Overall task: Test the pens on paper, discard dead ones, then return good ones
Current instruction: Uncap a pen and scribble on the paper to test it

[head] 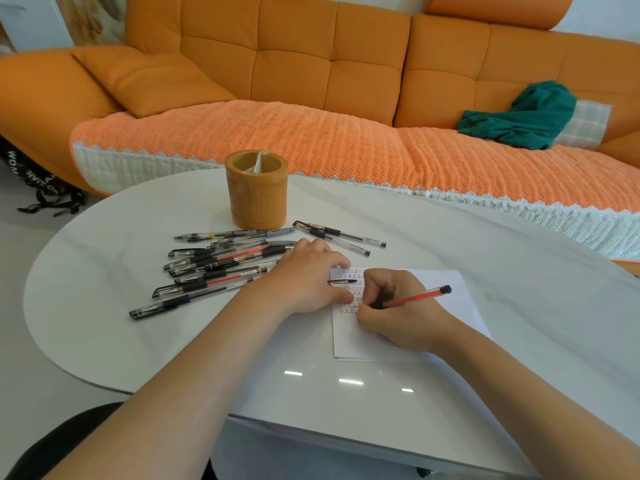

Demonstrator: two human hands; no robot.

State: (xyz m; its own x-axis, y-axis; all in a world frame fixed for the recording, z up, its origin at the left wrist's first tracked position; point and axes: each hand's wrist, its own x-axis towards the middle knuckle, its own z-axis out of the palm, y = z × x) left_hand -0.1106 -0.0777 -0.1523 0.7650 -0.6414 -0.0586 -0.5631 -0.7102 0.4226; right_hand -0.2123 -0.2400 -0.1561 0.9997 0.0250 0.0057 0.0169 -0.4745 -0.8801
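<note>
My right hand grips a red pen, its tip down on the white paper among rows of small written marks. My left hand rests on the paper's left edge and holds a pen cap between thumb and fingers. A pile of several capped pens lies left of my left hand. Two more pens lie apart behind it. The brown pen holder stands upright at the back of the white table.
An orange sofa runs along the far side of the table, with a green cloth on its seat. A black bag strap lies on the floor at the left.
</note>
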